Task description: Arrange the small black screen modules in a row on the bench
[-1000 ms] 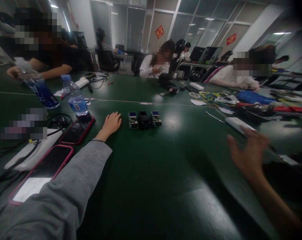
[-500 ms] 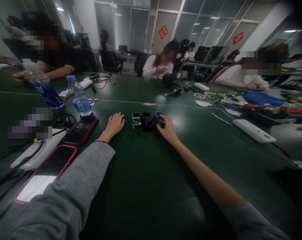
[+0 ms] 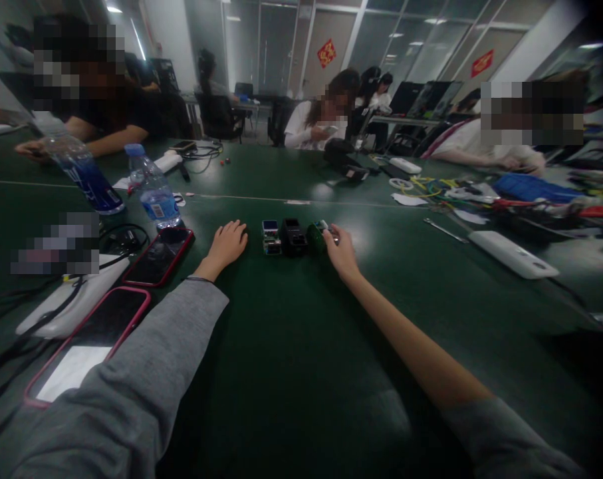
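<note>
My right hand (image 3: pixel 342 253) grips a green circuit board (image 3: pixel 317 238) by its right side, tilted up so its flat green face turns left. Just left of it on the table sits a black plastic case (image 3: pixel 294 237) with a dark window at its top. Beside the case lies another circuit board (image 3: pixel 271 238) with a small screen at its upper end. My left hand (image 3: pixel 228 245) rests flat on the table, left of this row, fingers spread and holding nothing.
Left of my arm lie two red-cased phones (image 3: pixel 159 256), a white power strip (image 3: pixel 76 293) with black cables, and two bottles, one a water bottle (image 3: pixel 156 193). To the right are a wrench (image 3: pixel 445 230), a white power strip (image 3: pixel 513 254) and tangled cables (image 3: pixel 431 189). People sit across the table.
My right hand has tipped the right circuit board up on its side, from lying screen-up to showing its green face. My left hand stays in place. The view has shifted slightly.
</note>
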{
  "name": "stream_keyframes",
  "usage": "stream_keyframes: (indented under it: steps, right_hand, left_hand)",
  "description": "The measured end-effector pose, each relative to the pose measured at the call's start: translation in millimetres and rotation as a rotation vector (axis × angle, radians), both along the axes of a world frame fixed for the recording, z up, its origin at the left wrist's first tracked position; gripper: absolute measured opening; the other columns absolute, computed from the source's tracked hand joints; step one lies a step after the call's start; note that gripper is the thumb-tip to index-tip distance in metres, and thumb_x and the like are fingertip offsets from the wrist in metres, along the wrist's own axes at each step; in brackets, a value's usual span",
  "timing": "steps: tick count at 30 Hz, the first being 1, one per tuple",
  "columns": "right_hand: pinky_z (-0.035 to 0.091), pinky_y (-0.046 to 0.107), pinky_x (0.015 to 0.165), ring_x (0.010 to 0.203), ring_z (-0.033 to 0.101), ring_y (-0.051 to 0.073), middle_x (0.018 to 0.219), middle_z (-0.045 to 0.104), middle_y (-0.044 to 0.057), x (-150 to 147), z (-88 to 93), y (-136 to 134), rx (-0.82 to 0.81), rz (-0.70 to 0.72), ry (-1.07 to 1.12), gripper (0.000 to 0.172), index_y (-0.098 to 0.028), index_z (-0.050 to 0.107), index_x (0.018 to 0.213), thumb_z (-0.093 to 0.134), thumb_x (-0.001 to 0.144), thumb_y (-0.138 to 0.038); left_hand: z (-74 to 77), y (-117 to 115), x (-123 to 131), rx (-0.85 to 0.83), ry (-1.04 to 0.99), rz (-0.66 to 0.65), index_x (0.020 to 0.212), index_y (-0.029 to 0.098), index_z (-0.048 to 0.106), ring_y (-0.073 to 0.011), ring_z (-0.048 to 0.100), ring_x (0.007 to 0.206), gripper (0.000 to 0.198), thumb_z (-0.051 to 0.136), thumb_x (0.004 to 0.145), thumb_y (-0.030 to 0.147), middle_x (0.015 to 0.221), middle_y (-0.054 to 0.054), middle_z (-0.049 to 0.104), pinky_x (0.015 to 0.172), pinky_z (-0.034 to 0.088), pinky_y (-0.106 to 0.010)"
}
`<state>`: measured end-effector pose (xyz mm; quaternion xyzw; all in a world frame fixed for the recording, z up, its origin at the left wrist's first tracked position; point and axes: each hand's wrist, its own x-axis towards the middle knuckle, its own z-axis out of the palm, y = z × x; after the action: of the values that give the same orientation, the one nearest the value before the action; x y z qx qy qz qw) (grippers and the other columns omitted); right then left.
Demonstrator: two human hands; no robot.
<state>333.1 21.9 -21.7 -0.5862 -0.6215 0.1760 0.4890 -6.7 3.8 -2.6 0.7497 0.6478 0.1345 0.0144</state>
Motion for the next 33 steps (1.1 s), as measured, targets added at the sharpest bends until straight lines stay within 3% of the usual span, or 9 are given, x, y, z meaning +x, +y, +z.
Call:
stream_keyframes:
  steps: [3,7,11,16,25,29,33]
  right_hand:
    - [0.050,0.057,0.108,0.122,0.060,0.037,0.135,0.058,0.023,-1,1.4,-4,0.057,0.046,-0.050,0.071,-0.013,0.060,0.140,0.070,0.085,-0.057]
    - [0.052,0.053,0.105,0.115,0.065,0.034,0.124,0.066,0.019,-2,3.2,-5,0.047,0.085,0.024,0.063,-0.013,0.060,0.139,0.063,0.090,-0.053]
    - [0.056,0.052,0.098,0.106,0.069,0.032,0.117,0.072,0.015,-2,4.0,-4,-0.034,0.063,0.112,0.062,-0.016,0.060,0.142,0.053,0.095,-0.057]
    - [0.051,0.053,0.106,0.117,0.065,0.034,0.124,0.071,0.016,1,5.1,-5,-0.027,0.015,0.057,0.057,-0.018,0.069,0.128,0.048,0.096,-0.060]
    - [0.048,0.048,0.108,0.119,0.064,0.032,0.126,0.069,0.018,3,5.8,6,-0.043,-0.086,0.072,0.063,-0.015,0.067,0.126,0.036,0.100,-0.064]
    - [0.047,0.052,0.111,0.127,0.061,0.036,0.133,0.065,0.022,5,12.8,9,-0.079,-0.055,-0.009,0.075,-0.013,0.061,0.138,0.054,0.093,-0.072]
    - [0.048,0.055,0.110,0.126,0.061,0.040,0.134,0.064,0.026,13,23.4,3,-0.074,0.038,-0.191,0.078,-0.007,0.060,0.139,0.070,0.086,-0.063]
  left_hand:
    - [-0.8,1,0,-0.001,0.000,-0.004,0.156,0.014,0.049,-0.0308,0.038,0.156,0.054,0.034,0.109,0.036,0.166,-0.014,0.044,0.128,0.031,-0.054]
    - [-1.7,1,-1,-0.002,0.005,-0.006,0.156,0.017,0.049,-0.0301,0.038,0.156,0.053,0.034,0.109,0.037,0.167,-0.013,0.043,0.128,0.031,-0.054]
    - [-2.1,1,-3,0.004,-0.007,-0.013,0.156,0.018,0.049,-0.0295,0.038,0.156,0.053,0.034,0.109,0.038,0.167,-0.012,0.044,0.128,0.031,-0.054]
    - [-0.1,0,-2,0.001,-0.007,-0.014,0.156,0.017,0.049,-0.0296,0.038,0.156,0.053,0.034,0.110,0.038,0.167,-0.013,0.044,0.128,0.032,-0.053]
    - [3.1,-5,3,0.031,0.033,0.005,0.153,0.017,0.052,-0.0282,0.041,0.154,0.050,0.036,0.109,0.033,0.165,-0.013,0.047,0.127,0.034,-0.051]
    - [0.0,-5,3,0.048,0.033,0.002,0.153,0.017,0.053,-0.0283,0.041,0.154,0.050,0.035,0.109,0.034,0.164,-0.012,0.047,0.127,0.034,-0.050]
    - [-0.7,-4,2,0.046,0.027,0.002,0.154,0.016,0.051,-0.0289,0.040,0.154,0.051,0.034,0.109,0.035,0.165,-0.013,0.046,0.128,0.032,-0.051]
